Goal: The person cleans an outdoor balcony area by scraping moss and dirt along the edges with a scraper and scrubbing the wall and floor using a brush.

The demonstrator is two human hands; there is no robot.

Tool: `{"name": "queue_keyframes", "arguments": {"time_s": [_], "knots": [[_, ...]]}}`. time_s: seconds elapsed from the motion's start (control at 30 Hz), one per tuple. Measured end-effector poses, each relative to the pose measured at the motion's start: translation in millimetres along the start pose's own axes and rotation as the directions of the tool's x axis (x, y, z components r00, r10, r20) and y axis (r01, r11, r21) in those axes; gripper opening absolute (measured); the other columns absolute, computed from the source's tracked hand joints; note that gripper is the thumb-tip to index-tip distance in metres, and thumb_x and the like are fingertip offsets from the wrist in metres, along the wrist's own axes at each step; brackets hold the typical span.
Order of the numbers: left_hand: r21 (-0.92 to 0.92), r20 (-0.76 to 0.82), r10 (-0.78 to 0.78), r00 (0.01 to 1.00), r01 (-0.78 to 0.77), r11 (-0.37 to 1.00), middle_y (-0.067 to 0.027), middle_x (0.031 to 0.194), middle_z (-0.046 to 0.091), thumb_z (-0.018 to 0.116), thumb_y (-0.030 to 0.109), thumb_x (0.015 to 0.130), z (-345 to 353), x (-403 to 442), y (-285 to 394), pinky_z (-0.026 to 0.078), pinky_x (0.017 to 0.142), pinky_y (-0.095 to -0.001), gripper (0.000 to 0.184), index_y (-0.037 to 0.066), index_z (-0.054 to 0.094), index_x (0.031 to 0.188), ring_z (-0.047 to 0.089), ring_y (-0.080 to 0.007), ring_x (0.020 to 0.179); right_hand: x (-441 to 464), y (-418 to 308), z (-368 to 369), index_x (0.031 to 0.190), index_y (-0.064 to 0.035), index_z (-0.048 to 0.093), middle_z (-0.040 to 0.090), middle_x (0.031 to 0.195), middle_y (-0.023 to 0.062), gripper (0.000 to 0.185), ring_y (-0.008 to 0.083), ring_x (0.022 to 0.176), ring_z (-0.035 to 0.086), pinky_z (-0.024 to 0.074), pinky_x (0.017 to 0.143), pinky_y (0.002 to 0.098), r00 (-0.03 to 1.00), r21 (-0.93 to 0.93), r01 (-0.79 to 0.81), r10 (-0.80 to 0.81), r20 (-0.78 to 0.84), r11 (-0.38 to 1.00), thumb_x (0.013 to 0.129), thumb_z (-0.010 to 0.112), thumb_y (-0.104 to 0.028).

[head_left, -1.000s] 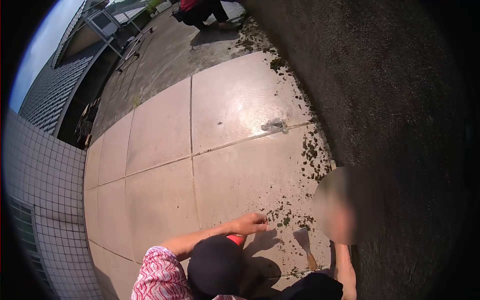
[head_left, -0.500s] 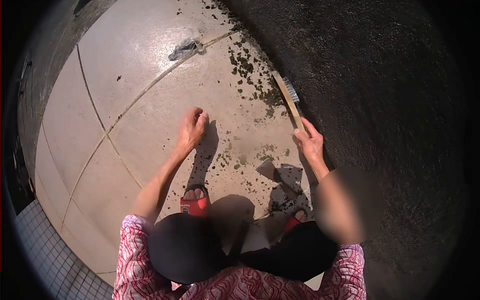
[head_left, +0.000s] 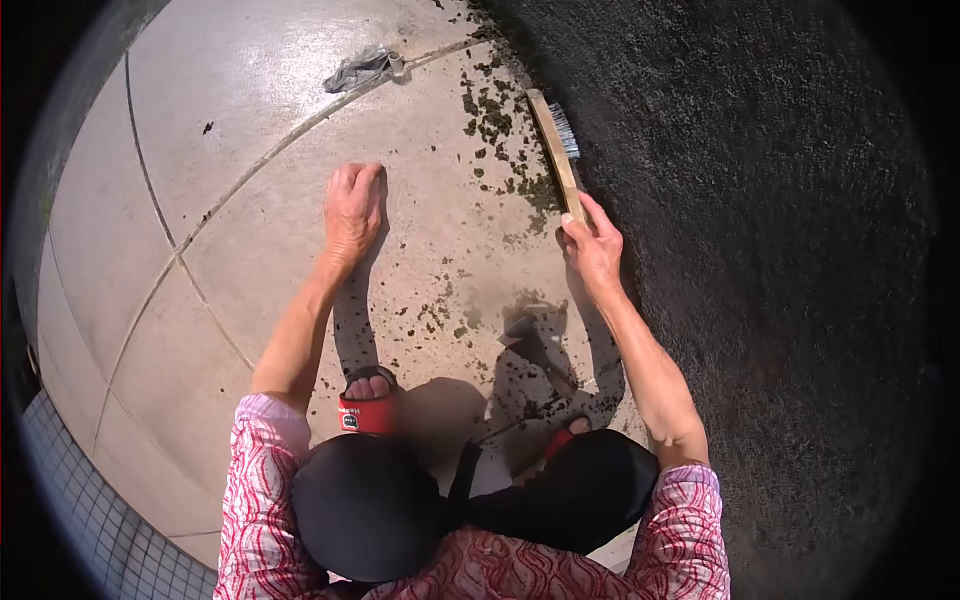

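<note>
Pale paving [head_left: 420, 215], scored with joints, bordered on the right by a dark, rough wall [head_left: 740, 200]. Item one: wooden brush [head_left: 548, 145], handle end held in the right grip [head_left: 600, 255], its head pointing away ahead of the fingers, bristles [head_left: 565, 132] turned to the wall; contact unclear. Change from a moment ago: brush slightly farther forward along the wall's foot, so its head now sits beside a thick patch of dark green clumps [head_left: 490, 118], just left of and ahead of the grip. Right arm: extended forward, elbow only slightly bent, thumb on the handle's near side, fingers toward the wall. Left grip [head_left: 352, 205]: well to the left of the right, loosely curled, nothing visible in it; touch with the paving uncertain. Left arm: reaching forward, palm down. Scraper [head_left: 522, 332]: nearer the body than the grip, partly in shadow. Crumpled grey scrap [head_left: 358, 70]: ahead of the left grip. Red sandal [head_left: 367, 415]: behind it.
</note>
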State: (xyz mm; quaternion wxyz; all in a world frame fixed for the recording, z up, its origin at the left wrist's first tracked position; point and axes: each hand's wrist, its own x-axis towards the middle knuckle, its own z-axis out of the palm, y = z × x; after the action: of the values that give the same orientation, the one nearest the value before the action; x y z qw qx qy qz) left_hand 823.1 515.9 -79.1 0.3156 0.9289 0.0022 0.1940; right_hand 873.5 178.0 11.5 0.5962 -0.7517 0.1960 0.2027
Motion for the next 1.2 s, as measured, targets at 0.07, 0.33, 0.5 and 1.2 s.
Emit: {"name": "queue_keyframes", "arguments": {"time_s": [0.07,0.33,0.5,1.2], "knots": [[0.004,-0.008,0.000,1.000,0.000,1.000,-0.0120,0.096,0.059,0.061,0.000,0.084,-1,0,-2,0.045,0.077,-0.0406,0.024,0.005,0.063,0.107,0.056,-0.0315,0.089,-33,23,-35,0.139,-0.0059,0.054,0.056,0.072,-0.0072,0.049,0.0017,0.058,0.044,0.0351,0.051,0.0197,0.999,-0.068,-0.018,0.015,-0.038,0.998,0.092,0.066,-0.008],[-0.014,0.008,-0.013,1.000,0.013,1.000,-0.0118,0.097,0.059,0.062,0.000,0.084,-6,3,3,0.044,0.076,-0.0398,0.024,0.005,0.063,0.107,0.056,-0.0299,0.089,-21,8,-11,0.138,-0.0041,0.055,0.059,0.074,-0.0049,0.049,0.0026,0.058,0.044,0.0359,0.051,0.0207,0.996,-0.046,0.001,-0.006,-0.093,0.999,0.091,0.069,-0.008],[-0.007,0.029,0.005,1.000,-0.005,1.000,-0.0130,0.098,0.059,0.061,-0.005,0.081,-6,2,-3,0.045,0.075,-0.0401,0.027,0.003,0.063,0.107,0.056,-0.0302,0.089,20,-10,23,0.138,-0.0068,0.055,0.054,0.069,-0.0066,0.048,0.0026,0.056,0.043,0.0357,0.050,0.0210,0.999,-0.021,0.009,-0.009,-0.031,1.000,0.091,0.067,-0.009],[-0.030,0.059,-0.047,0.997,0.049,0.998,-0.0117,0.096,0.059,0.063,-0.004,0.080,-13,7,4,0.043,0.074,-0.0403,0.027,0.004,0.062,0.105,0.055,-0.0294,0.086,-61,21,-43,0.138,-0.0093,0.056,0.058,0.070,-0.0075,0.050,0.0012,0.055,0.047,0.0360,0.046,0.0186,0.977,-0.200,-0.136,0.098,-0.189,0.970,0.090,0.070,-0.012]]}}
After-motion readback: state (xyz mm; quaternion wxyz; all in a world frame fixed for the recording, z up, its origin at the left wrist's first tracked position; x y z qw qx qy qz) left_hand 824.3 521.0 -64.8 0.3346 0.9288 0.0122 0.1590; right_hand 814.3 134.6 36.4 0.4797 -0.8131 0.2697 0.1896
